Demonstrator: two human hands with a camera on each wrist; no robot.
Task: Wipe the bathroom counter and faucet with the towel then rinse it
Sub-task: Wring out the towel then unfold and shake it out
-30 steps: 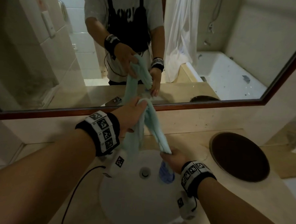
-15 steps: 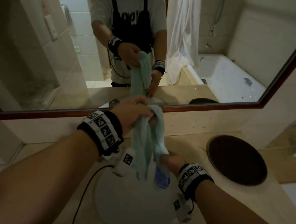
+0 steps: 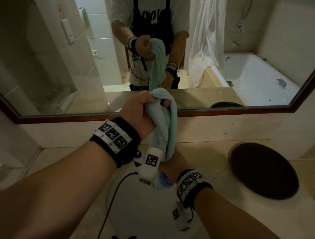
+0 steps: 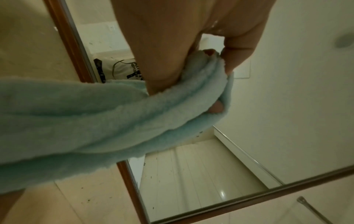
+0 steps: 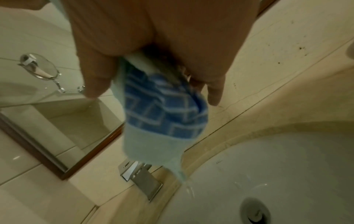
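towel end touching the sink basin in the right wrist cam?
No: the towel hangs from the right hand, its tip clear above the sink basin, water dripping off it.

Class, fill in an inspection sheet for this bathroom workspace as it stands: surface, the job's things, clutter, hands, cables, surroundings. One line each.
Surface: beige stone counter with dark specks near the sink.
Job's things: light blue towel bunched into a rope over the sink, water dripping from its blue-patterned end; faucet on the rim.
Clutter: round dark disc on the counter.
Hands: left hand grips the towel's top; right hand grips its lower part.
Cables: black cable hangs from the left wrist over the sink.
Surroundings: wood-framed mirror reflecting a bathtub and shower curtain.
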